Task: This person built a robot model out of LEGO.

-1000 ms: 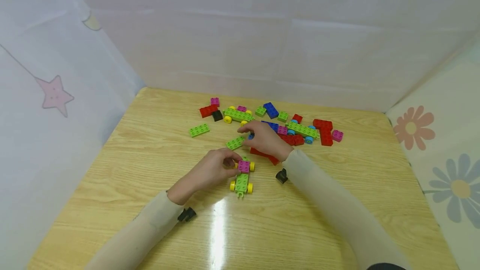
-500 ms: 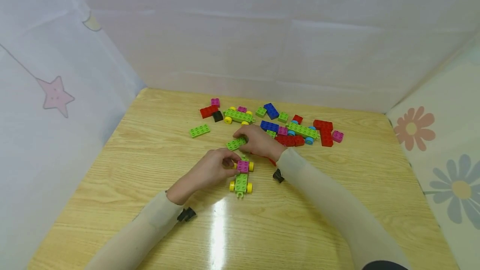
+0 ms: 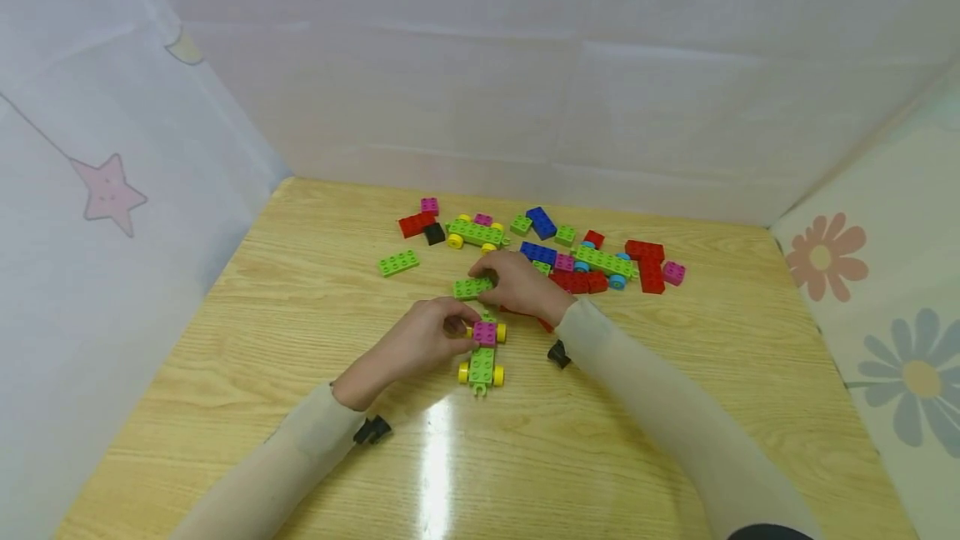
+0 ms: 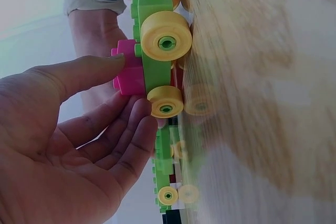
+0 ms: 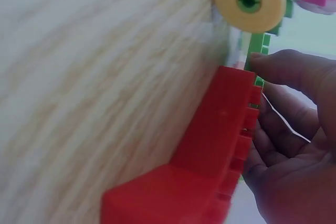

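My left hand (image 3: 416,344) holds a magenta building brick (image 3: 485,333) by its sides. That brick is on the studs of a light-green car base (image 3: 482,367) with yellow wheels, which stands on the table. In the left wrist view, the thumb presses the magenta brick (image 4: 130,74) and the other fingers lie beside the wheel. Just beyond the car, my right hand (image 3: 522,283) pinches the right end of a long, flat-looking light-green brick (image 3: 467,288). Its fingertips partly cover that brick. Red bricks (image 5: 210,129) lie close beside the right hand in its wrist view.
Farther back stand another green car base (image 3: 477,232) with yellow wheels and one (image 3: 604,262) with blue wheels. Around them lie loose red, blue (image 3: 542,223), green and magenta bricks, and a black one (image 3: 434,232). A second long green brick (image 3: 398,263) lies to the left.
My right hand has come left and slightly nearer, taking hold of the long green brick, which has turned a little. The left hand stays on the magenta brick.
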`<action>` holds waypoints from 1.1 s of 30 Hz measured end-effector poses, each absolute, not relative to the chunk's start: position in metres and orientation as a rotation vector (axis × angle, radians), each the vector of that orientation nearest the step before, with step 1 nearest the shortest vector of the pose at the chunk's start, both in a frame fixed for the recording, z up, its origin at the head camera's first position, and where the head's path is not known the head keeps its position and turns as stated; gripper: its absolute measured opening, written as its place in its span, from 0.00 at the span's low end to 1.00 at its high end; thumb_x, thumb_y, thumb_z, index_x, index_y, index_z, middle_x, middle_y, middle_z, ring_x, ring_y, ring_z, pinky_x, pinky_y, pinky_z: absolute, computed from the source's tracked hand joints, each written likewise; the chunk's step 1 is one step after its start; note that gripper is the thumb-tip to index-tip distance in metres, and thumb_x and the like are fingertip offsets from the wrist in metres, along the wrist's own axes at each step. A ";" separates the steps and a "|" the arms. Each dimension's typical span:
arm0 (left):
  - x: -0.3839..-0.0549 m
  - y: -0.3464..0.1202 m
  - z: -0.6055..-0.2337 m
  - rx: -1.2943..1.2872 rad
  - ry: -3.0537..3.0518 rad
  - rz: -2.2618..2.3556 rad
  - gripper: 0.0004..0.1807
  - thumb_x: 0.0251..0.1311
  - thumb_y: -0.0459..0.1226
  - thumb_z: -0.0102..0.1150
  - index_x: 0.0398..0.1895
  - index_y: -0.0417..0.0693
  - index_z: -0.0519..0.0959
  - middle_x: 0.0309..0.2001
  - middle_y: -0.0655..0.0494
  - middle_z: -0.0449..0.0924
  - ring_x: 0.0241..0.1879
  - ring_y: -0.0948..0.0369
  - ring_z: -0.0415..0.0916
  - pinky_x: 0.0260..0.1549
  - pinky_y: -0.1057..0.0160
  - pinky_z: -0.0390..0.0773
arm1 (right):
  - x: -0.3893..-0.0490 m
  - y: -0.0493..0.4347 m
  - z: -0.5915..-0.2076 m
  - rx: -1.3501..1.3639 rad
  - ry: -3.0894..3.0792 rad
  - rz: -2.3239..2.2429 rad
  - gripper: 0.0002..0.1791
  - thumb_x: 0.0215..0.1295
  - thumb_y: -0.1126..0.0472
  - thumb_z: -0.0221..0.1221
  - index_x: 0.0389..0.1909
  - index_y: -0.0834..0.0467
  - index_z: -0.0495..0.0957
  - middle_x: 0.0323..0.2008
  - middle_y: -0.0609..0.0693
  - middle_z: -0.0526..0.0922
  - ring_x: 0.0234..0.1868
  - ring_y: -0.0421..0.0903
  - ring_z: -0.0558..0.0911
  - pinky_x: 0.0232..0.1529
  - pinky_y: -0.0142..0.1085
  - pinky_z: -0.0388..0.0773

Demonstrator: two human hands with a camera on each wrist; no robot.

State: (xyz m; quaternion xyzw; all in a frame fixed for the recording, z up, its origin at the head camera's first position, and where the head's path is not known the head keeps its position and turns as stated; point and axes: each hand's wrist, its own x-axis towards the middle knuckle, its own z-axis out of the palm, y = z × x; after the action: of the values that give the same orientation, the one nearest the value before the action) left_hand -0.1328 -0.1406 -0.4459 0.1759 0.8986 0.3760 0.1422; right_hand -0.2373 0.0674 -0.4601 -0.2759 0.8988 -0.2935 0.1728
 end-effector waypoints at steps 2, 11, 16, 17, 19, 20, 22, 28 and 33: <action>-0.133 -0.141 -0.446 0.512 2.598 1.084 0.14 0.70 0.38 0.78 0.56 0.48 0.91 0.52 0.55 0.92 0.49 0.58 0.87 0.54 0.55 0.89 | -0.234 0.069 -0.458 -0.747 2.551 -0.870 0.22 0.74 0.61 0.72 0.67 0.56 0.87 0.63 0.51 0.89 0.63 0.51 0.86 0.71 0.50 0.85; -0.132 -0.141 -0.448 0.546 2.630 1.102 0.17 0.70 0.36 0.76 0.60 0.44 0.89 0.56 0.50 0.92 0.51 0.56 0.89 0.55 0.54 0.91 | -0.217 0.078 -0.444 -0.685 2.553 -0.983 0.24 0.75 0.57 0.73 0.69 0.54 0.85 0.62 0.49 0.88 0.63 0.51 0.87 0.69 0.50 0.86; -0.134 -0.141 -0.450 0.559 2.635 1.106 0.17 0.71 0.36 0.76 0.60 0.43 0.89 0.55 0.50 0.91 0.51 0.56 0.88 0.54 0.54 0.91 | -0.205 0.087 -0.436 -0.709 2.595 -0.998 0.25 0.74 0.56 0.74 0.69 0.55 0.85 0.60 0.50 0.88 0.61 0.51 0.88 0.66 0.50 0.88; -0.134 -0.141 -0.450 0.556 2.637 1.110 0.17 0.71 0.37 0.76 0.60 0.43 0.89 0.56 0.50 0.91 0.51 0.56 0.88 0.54 0.54 0.91 | -0.203 0.089 -0.434 -0.708 2.604 -0.993 0.25 0.74 0.56 0.74 0.69 0.55 0.85 0.60 0.50 0.88 0.60 0.51 0.88 0.66 0.50 0.88; -0.134 -0.141 -0.449 0.542 2.645 1.123 0.18 0.71 0.37 0.76 0.61 0.43 0.89 0.56 0.49 0.91 0.52 0.56 0.89 0.55 0.53 0.91 | -0.197 0.093 -0.430 -0.685 2.610 -0.995 0.25 0.74 0.56 0.74 0.69 0.55 0.85 0.60 0.50 0.88 0.60 0.51 0.88 0.66 0.50 0.88; -0.133 -0.141 -0.449 0.537 2.653 1.131 0.18 0.71 0.37 0.76 0.61 0.43 0.89 0.57 0.49 0.91 0.53 0.55 0.89 0.56 0.53 0.91 | -0.194 0.095 -0.429 -0.673 2.613 -0.995 0.26 0.74 0.55 0.74 0.70 0.54 0.85 0.60 0.50 0.88 0.59 0.51 0.87 0.65 0.50 0.88; -0.133 -0.141 -0.448 0.526 2.680 1.160 0.18 0.72 0.38 0.75 0.61 0.42 0.89 0.57 0.48 0.91 0.54 0.53 0.90 0.56 0.52 0.92 | -0.189 0.099 -0.426 -0.647 2.614 -0.998 0.26 0.74 0.55 0.75 0.70 0.54 0.85 0.59 0.50 0.88 0.57 0.50 0.87 0.64 0.50 0.88; -0.129 -0.140 -0.443 0.456 2.799 1.258 0.18 0.73 0.40 0.75 0.61 0.42 0.90 0.59 0.47 0.91 0.56 0.49 0.91 0.55 0.48 0.92 | -0.169 0.105 -0.419 -0.564 2.616 -1.043 0.28 0.72 0.53 0.76 0.71 0.54 0.85 0.57 0.49 0.89 0.54 0.49 0.86 0.61 0.49 0.88; -0.125 -0.139 -0.438 0.422 2.842 1.311 0.16 0.73 0.39 0.75 0.59 0.45 0.91 0.57 0.47 0.92 0.54 0.48 0.91 0.55 0.45 0.92 | -0.157 0.107 -0.417 -0.514 2.614 -1.097 0.27 0.72 0.54 0.76 0.70 0.53 0.86 0.55 0.47 0.89 0.52 0.48 0.86 0.60 0.48 0.88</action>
State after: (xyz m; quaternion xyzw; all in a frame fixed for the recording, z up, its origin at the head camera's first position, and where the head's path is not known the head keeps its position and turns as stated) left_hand -0.1250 -0.1386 -0.4380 0.1336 0.8999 0.4150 -0.0083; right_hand -0.1568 0.1072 -0.4173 -0.1767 0.8997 -0.3774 0.1300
